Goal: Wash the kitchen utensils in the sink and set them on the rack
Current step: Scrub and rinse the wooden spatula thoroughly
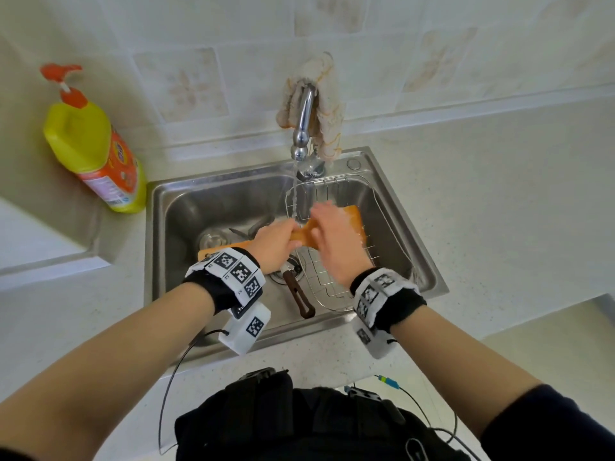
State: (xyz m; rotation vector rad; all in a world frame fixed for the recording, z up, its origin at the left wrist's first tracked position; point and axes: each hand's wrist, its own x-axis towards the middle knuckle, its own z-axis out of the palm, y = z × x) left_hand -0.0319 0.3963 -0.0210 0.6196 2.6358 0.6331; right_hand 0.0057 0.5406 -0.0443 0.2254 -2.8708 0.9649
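A wooden spatula (354, 216) is held level over the steel sink (213, 191), just right of the running water. My left hand (274, 242) grips its handle, whose end pokes out past my wrist at the left. My right hand (336, 232) lies over the wide blade and touches it; its fingertips are blurred. Below the spatula a wire rack (327, 284) sits in the right half of the sink. A utensil with a brown handle (299, 294) lies on the sink floor by the drain. Metal utensils (253, 227) lie further back, partly hidden.
The tap (304, 128) runs a thin stream into the sink, with a cloth (327, 104) draped over it. A yellow detergent bottle (96, 148) with an orange pump stands on the counter to the left. Pale countertop surrounds the sink.
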